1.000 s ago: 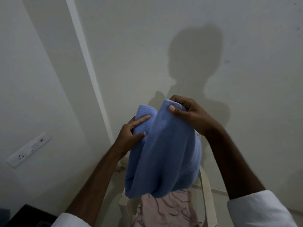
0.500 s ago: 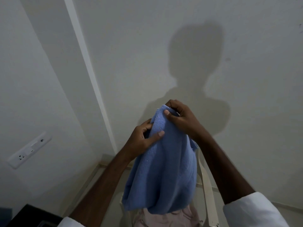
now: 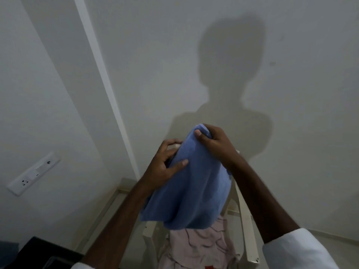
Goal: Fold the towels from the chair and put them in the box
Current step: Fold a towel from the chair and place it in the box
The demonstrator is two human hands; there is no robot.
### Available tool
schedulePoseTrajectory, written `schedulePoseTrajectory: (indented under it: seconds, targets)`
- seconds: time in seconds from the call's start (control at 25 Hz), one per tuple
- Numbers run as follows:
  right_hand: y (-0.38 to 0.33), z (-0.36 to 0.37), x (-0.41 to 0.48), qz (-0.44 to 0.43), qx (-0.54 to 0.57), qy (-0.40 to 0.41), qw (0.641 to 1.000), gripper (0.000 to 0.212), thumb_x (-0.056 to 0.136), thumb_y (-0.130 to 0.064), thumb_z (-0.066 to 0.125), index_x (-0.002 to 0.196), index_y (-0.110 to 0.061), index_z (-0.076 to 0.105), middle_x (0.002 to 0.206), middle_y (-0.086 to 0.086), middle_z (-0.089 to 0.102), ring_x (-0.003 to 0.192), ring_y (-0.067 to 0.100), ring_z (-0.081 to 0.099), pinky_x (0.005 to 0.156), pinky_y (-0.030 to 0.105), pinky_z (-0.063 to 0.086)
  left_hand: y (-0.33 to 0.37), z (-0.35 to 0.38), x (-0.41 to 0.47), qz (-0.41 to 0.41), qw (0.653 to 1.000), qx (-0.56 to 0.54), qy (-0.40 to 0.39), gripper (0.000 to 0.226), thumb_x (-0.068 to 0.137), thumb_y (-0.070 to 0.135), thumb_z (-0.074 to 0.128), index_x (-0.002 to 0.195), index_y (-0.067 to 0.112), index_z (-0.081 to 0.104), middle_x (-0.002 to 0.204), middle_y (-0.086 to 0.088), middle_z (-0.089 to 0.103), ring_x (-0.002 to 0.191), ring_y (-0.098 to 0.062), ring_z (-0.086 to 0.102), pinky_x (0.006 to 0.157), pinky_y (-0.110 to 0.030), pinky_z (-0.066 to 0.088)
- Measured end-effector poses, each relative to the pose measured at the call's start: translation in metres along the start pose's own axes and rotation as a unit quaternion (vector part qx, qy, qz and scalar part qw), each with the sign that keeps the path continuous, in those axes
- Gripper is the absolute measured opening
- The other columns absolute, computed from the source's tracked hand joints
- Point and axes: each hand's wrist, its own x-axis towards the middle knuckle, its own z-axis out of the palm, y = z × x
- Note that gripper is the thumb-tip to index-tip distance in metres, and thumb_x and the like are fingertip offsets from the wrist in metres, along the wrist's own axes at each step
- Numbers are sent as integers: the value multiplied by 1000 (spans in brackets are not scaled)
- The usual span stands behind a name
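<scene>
Your right hand (image 3: 211, 142) is pinching the blue towel (image 3: 194, 187) at its 12 o'clock end; your left hand (image 3: 165, 164) is gripping its 9 o'clock edge, and it is hanging lengthwise toward 6 above the chair (image 3: 246, 230).

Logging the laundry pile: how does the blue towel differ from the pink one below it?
The blue towel hangs doubled, gripped by the left hand and right hand; the pink towel lies crumpled on the chair. The blue towel is plain; the pink towel carries dark line markings. Both are soft cloth.
</scene>
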Motion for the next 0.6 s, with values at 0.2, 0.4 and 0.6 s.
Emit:
schedulePoseTrajectory:
  seconds: [0.2,0.4,0.6]
  targets:
    - [-5,-20,2,14,142,87,986,25,99,-28,59,94,-5,67,88,4,65,86,14,60,76,36,49,-88,11,-80,-215,976,22,-37,49,56,78,74,99,58,64,97,34,69,92,14,64,75,-21,51]
    - [20,-66,-6,36,92,104,990,23,100,-27,59,95,-7,69,89,0,66,85,11,59,77,31,47,-81,-17,-55,-151,978,118,80,34,72,53,57,94,28,64,86,21,64,83,18,60,71,-1,41]
    - [73,-82,-22,153,103,161,970,21,103,-30,57,103,-14,70,104,9,71,98,18,64,86,35,48,-21,-72,-4,27,970,241,7,36,91,42,53,89,9,67,78,-1,61,74,-11,61,66,-25,46]
